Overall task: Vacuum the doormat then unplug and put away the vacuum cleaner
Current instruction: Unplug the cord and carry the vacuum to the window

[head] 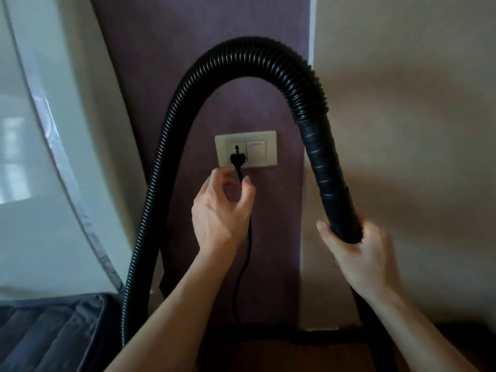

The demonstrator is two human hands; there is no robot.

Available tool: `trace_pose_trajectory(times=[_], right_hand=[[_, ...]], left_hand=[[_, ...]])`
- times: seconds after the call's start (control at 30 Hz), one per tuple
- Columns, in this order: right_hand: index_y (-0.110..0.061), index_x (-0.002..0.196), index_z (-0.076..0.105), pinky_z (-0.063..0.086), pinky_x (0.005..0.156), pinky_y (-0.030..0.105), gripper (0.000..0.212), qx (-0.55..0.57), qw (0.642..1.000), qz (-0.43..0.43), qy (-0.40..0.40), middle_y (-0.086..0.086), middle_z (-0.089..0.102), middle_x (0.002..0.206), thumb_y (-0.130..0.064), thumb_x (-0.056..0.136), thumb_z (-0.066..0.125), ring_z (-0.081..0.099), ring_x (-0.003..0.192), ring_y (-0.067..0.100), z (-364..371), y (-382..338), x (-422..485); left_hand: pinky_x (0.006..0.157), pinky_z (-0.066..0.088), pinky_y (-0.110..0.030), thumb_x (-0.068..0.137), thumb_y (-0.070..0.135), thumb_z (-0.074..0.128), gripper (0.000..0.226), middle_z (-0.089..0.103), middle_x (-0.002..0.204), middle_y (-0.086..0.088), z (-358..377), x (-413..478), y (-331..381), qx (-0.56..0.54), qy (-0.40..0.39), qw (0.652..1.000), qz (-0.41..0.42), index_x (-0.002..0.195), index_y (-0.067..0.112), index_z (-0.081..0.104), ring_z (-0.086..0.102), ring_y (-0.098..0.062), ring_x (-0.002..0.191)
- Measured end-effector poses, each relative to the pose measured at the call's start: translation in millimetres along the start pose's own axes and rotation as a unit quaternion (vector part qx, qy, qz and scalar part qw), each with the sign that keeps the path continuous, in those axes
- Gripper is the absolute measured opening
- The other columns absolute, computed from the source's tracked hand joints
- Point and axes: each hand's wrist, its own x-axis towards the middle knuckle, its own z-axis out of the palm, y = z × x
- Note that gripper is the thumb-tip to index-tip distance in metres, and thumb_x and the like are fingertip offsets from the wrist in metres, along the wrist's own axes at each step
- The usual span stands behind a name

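one plug (237,157) (cord (243,264) pinched) in socket (222,140)

Ribbed matt black plastic hose (257,53), smooth black handle tube (332,189), glossy cream plastic socket plate (245,149), matt purple wall (193,76), glossy white panel (40,130), grey quilted cloth (53,326).

A black plug (237,158) sits in the left half of a cream wall socket (261,137) mounted on a purple wall strip (166,63). The left hand (221,210) pinches the power cord (243,267) just below the plug, and the cord hangs down past the wrist. The right hand (361,255) grips the smooth end of the black vacuum hose (241,51), whose ribbed length arches over the socket and drops down the left side. A beige wall (416,103) lies to the right.
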Motion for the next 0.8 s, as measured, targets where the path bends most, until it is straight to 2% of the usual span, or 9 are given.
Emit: trace_pose_trajectory(times=[0.07, 0.13, 0.2, 0.27, 0.37, 0.43, 0.57, 0.63, 0.8], right_hand=[[-0.030, 0.061, 0.049, 0.034, 0.041, 0.013, 0.041, 0.001, 1.000, -0.001, 0.029, -0.008, 0.047, 0.047, -0.021, 0.081, 0.083, 0.055, 0.049, 0.007, 5, 0, 10], [-0.026, 0.059, 0.047, 0.035, 0.042, 0.013, 0.043, -0.005, 0.999, 0.000, 0.047, -0.006, 0.046, 0.047, -0.022, 0.081, 0.083, 0.054, 0.047, 0.009, 8, 3, 17], [-0.026, 0.059, 0.044, 0.034, 0.041, 0.015, 0.045, -0.011, 0.999, -0.012, 0.048, -0.006, 0.043, 0.047, -0.022, 0.081, 0.083, 0.046, 0.039, 0.014, 11, 5, 17], [-0.027, 0.057, 0.040, 0.031, 0.039, 0.013, 0.051, -0.005, 0.999, -0.020, 0.043, -0.010, 0.036, 0.044, -0.018, 0.081, 0.083, 0.043, 0.037, 0.011, 14, 5, 15], [-0.023, 0.053, 0.038, 0.031, 0.038, 0.012, 0.054, -0.001, 0.999, 0.001, 0.038, -0.011, 0.032, 0.042, -0.013, 0.081, 0.083, 0.048, 0.039, 0.007, 17, 7, 17], [-0.021, 0.055, 0.043, 0.030, 0.039, 0.016, 0.048, -0.002, 0.999, 0.029, 0.033, -0.007, 0.040, 0.045, -0.013, 0.081, 0.083, 0.047, 0.039, 0.011, 20, 12, 22], [-0.019, 0.069, 0.056, 0.036, 0.046, 0.033, 0.029, -0.044, 0.998, 0.049, 0.019, 0.001, 0.056, 0.056, -0.019, 0.082, 0.082, 0.056, 0.053, 0.016, 25, 27, 26], [-0.021, 0.069, 0.056, 0.042, 0.049, 0.039, 0.029, -0.045, 0.997, 0.042, 0.034, 0.002, 0.057, 0.056, -0.020, 0.081, 0.082, 0.057, 0.054, 0.020, 25, 27, 27], [-0.028, 0.066, 0.049, 0.042, 0.048, 0.037, 0.038, -0.030, 0.998, 0.048, 0.042, -0.001, 0.055, 0.056, -0.018, 0.079, 0.084, 0.056, 0.052, 0.018, 29, 23, 31]], left_hand=[[0.086, 0.052, -0.035, 0.086, 0.055, 0.057, 0.031, 0.065, 0.089, 0.017, 2, 12, 8, -0.022, 0.004, 0.998, -0.052, 0.104, 0.030, 0.062, 0.062, -0.006, 0.091], [0.087, 0.048, -0.033, 0.086, 0.055, 0.059, 0.036, 0.062, 0.088, 0.019, 6, 19, 13, -0.033, -0.003, 0.996, -0.087, 0.110, 0.028, 0.061, 0.059, -0.007, 0.093], [0.084, 0.045, -0.029, 0.086, 0.054, 0.061, 0.038, 0.062, 0.090, 0.018, 9, 22, 16, -0.008, -0.013, 0.997, -0.082, 0.112, 0.027, 0.060, 0.056, -0.006, 0.089], [0.083, 0.050, -0.031, 0.084, 0.052, 0.064, 0.038, 0.064, 0.086, 0.018, 12, 22, 16, 0.001, -0.015, 0.996, -0.083, 0.112, 0.027, 0.058, 0.060, -0.004, 0.082], [0.070, 0.061, -0.039, 0.084, 0.044, 0.067, 0.029, 0.068, 0.075, 0.013, 23, 24, 15, -0.042, -0.009, 0.993, -0.110, 0.105, 0.030, 0.053, 0.070, -0.008, 0.065], [0.060, 0.060, -0.037, 0.093, 0.039, 0.062, 0.020, 0.069, 0.074, 0.009, 30, 25, 16, -0.081, 0.003, 0.988, -0.128, 0.101, 0.026, 0.050, 0.069, -0.011, 0.056], [0.064, 0.046, -0.035, 0.102, 0.039, 0.048, 0.021, 0.067, 0.074, 0.001, 40, 27, 17, -0.006, 0.042, 0.995, -0.086, 0.099, 0.018, 0.044, 0.064, -0.021, 0.069], [0.064, 0.047, -0.037, 0.103, 0.039, 0.046, 0.021, 0.065, 0.073, 0.000, 44, 29, 15, 0.012, 0.052, 0.996, -0.074, 0.099, 0.018, 0.042, 0.063, -0.022, 0.069], [0.064, 0.042, -0.035, 0.102, 0.044, 0.047, 0.028, 0.063, 0.070, -0.001, 46, 35, 7, 0.054, 0.051, 0.995, -0.063, 0.096, 0.017, 0.043, 0.061, -0.026, 0.067]])
